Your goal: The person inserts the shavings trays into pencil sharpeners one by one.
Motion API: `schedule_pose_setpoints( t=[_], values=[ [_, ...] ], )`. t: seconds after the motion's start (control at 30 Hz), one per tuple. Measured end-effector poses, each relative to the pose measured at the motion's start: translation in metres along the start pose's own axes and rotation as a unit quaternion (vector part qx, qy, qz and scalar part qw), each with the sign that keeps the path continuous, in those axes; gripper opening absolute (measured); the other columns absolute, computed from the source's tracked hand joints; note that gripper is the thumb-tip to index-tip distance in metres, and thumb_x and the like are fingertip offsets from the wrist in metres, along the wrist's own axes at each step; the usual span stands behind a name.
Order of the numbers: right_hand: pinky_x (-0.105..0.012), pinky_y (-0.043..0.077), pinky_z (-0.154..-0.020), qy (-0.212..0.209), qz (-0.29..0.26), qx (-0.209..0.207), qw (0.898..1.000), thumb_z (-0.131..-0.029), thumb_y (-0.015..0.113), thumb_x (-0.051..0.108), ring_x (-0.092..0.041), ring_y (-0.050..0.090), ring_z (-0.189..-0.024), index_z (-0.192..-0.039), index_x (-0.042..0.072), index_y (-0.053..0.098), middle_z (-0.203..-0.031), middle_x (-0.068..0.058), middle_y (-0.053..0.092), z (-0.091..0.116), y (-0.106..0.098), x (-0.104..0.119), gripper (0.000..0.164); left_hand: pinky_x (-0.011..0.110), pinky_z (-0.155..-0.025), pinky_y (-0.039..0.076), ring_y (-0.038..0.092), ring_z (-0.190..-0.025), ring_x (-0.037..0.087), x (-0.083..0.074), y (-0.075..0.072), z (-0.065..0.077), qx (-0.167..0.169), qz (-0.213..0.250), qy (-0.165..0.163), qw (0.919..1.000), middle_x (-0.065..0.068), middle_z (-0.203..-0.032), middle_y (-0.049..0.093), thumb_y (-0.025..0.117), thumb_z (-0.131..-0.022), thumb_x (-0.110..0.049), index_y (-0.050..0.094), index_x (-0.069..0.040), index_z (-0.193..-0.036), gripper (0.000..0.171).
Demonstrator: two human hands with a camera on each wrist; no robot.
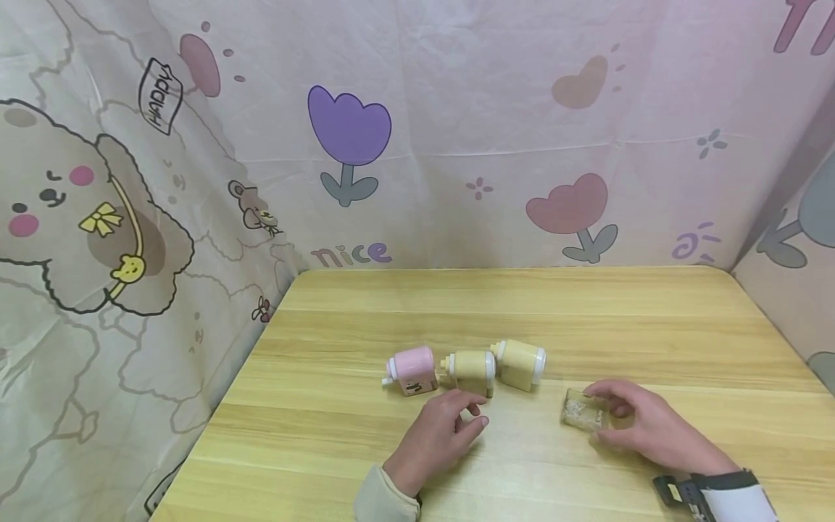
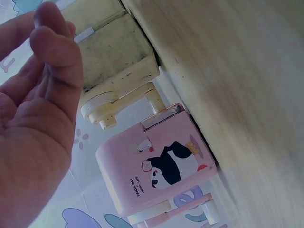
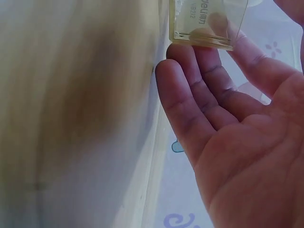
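A clear yellowish plastic pencil sharpener drawer [image 1: 584, 411] sits at the right, with pale specks inside. My right hand [image 1: 646, 428] grips it by its right end, thumb at the near side and fingers at the far side; the right wrist view shows the drawer [image 3: 206, 21] above the fingertips, with printing on it. Three crank pencil sharpeners stand in a row: a pink one [image 1: 415, 368], a middle yellow one [image 1: 471, 370] and a right yellow one [image 1: 520, 362]. Just in front of the middle one, my left hand [image 1: 440, 438] is loosely curled and holds nothing.
The sharpeners and drawer are on a light wooden table [image 1: 313, 449]. Cloth with printed flowers [image 1: 450, 87] hangs behind it, and a bear-printed cloth [image 1: 85, 377] along the left side. A dark band [image 1: 681, 493] circles the right wrist.
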State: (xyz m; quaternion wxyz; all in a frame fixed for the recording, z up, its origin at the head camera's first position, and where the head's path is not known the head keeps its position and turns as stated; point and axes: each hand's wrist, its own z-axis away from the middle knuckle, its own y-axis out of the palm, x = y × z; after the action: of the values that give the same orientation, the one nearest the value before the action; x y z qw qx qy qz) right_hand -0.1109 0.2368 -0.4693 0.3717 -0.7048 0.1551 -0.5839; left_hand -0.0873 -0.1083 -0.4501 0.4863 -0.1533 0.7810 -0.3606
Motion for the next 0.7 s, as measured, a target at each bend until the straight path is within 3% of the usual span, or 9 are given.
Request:
schedule_pose_setpoints(
  t=[0.43, 0.57, 0.7],
  values=[
    [-0.030, 0.048, -0.077, -0.029, -0.016, 0.018, 0.999, -0.070, 0.081, 0.040, -0.010, 0.052, -0.093, -0.120, 0.026, 0.058, -0.113, 0.010, 0.058, 0.002, 0.007, 0.009, 0.057, 0.014, -0.066, 0.042, 0.047, -0.067, -0.004, -0.007, 0.006, -0.003, 0.025, -0.012, 0.006, 0.9996, -0.008, -0.098, 0.062, 0.057, -0.095, -0.030, 0.065, -0.011, -0.115, 0.028],
    [-0.031, 0.048, -0.077, -0.034, -0.019, 0.023, 0.999, -0.071, 0.081, 0.040, -0.010, 0.052, -0.093, -0.120, 0.025, 0.058, -0.113, 0.010, 0.058, 0.003, 0.009, 0.011, 0.057, 0.012, -0.071, 0.041, 0.051, -0.076, -0.003, -0.017, 0.010, -0.006, 0.033, -0.063, 0.055, 0.9960, -0.007, -0.104, 0.063, 0.056, -0.095, -0.031, 0.063, -0.013, -0.117, 0.030],
    [-0.030, 0.048, -0.078, -0.050, -0.019, 0.032, 0.998, -0.072, 0.080, 0.042, -0.009, 0.052, -0.093, -0.121, 0.025, 0.057, -0.113, 0.010, 0.059, 0.003, 0.010, 0.013, 0.056, 0.010, -0.070, 0.040, 0.050, -0.077, -0.003, -0.026, 0.009, -0.014, 0.010, -0.116, 0.125, 0.9853, -0.004, -0.109, 0.062, 0.057, -0.095, -0.031, 0.060, -0.012, -0.120, 0.032]
  ],
)
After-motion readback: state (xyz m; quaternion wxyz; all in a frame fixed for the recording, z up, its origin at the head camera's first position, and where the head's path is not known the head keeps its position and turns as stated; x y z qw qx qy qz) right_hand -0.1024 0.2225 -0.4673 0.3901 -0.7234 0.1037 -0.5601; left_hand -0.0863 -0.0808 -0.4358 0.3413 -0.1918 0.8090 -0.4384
